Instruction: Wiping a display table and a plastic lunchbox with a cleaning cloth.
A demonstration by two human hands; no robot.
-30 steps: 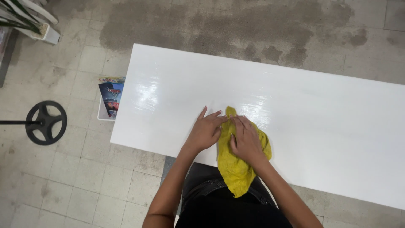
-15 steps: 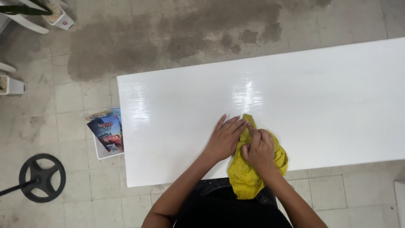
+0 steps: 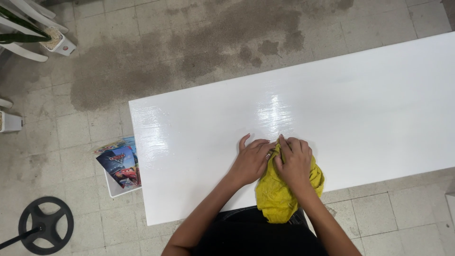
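step: both hands press the yellow cloth (image 3: 277, 196) on the white surface (image 3: 369, 104).
left hand (image 3: 251, 161): flat, fingers spread, touching the cloth.
right hand (image 3: 294, 163): curled on the cloth, holding it.
next: needs a firm, steady push.

The cloth (image 3: 284, 192) is bright yellow — plain, no pattern. The desk (image 3: 360, 104) is glossy white. Grey floor tiles (image 3: 71, 142) carry a dark blotchy stain (image 3: 180, 57) — and a colourful picture book (image 3: 121, 166) shows blue and red.
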